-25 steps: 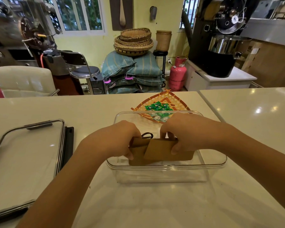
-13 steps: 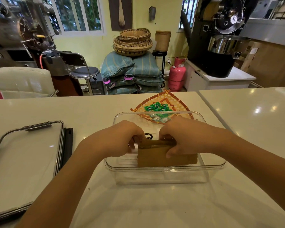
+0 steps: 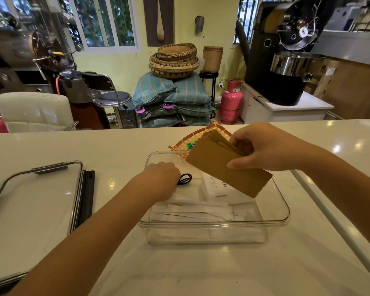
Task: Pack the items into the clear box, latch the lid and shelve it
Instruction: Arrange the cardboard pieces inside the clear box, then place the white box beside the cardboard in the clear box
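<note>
The clear box (image 3: 282,214) stands open on the white counter in front of me. White paper sachets (image 3: 192,212) and a white packet lie flat on its floor. My right hand (image 3: 267,146) is shut on a stack of brown cardboard sleeves (image 3: 224,167), held tilted above the box's right half. My left hand (image 3: 160,180) reaches down into the box's left side, fingers curled on the white sachets beside a black elastic loop (image 3: 185,178). The box's lid (image 3: 30,210), clear with dark latches, lies flat on the counter to the left.
A woven tray (image 3: 179,144) holding green packets sits just behind the box, mostly hidden by the brown stack. The counter's far edge runs behind it. A seam in the counter runs to the right of the box.
My right hand has lifted the brown sleeves up out of the box and tilted them to the right. My left hand let go of them and dropped onto the white sachets.
</note>
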